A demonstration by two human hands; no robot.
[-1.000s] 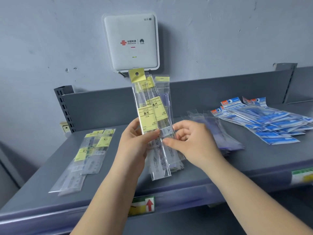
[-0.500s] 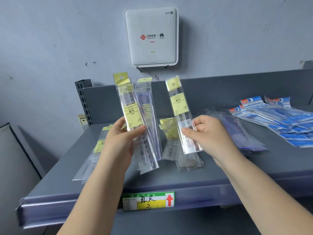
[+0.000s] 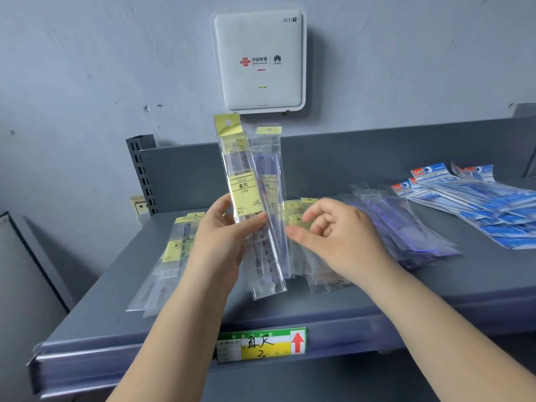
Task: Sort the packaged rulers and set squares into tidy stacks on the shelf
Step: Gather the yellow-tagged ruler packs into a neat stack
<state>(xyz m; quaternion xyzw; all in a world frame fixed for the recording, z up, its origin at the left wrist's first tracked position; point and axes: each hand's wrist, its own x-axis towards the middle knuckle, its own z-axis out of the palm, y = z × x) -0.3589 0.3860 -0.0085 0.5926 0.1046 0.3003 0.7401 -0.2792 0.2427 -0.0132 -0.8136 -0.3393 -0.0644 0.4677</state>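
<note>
We judge the sorting partly done — piles of packaged rulers lie on the shelf left, behind and right of our left hand, which pinches two ruler packets upright, while our right hand hovers empty, fingers loosely curled.

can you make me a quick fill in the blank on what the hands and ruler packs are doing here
1. The upright ruler packs are gripped by the ____ hand.
2. The right hand holds ____.
3. The white box on the wall reads WiFi ____.
4. The arrow on the shelf label is coloured ____.

Missing words: left; nothing; 7; red
</note>
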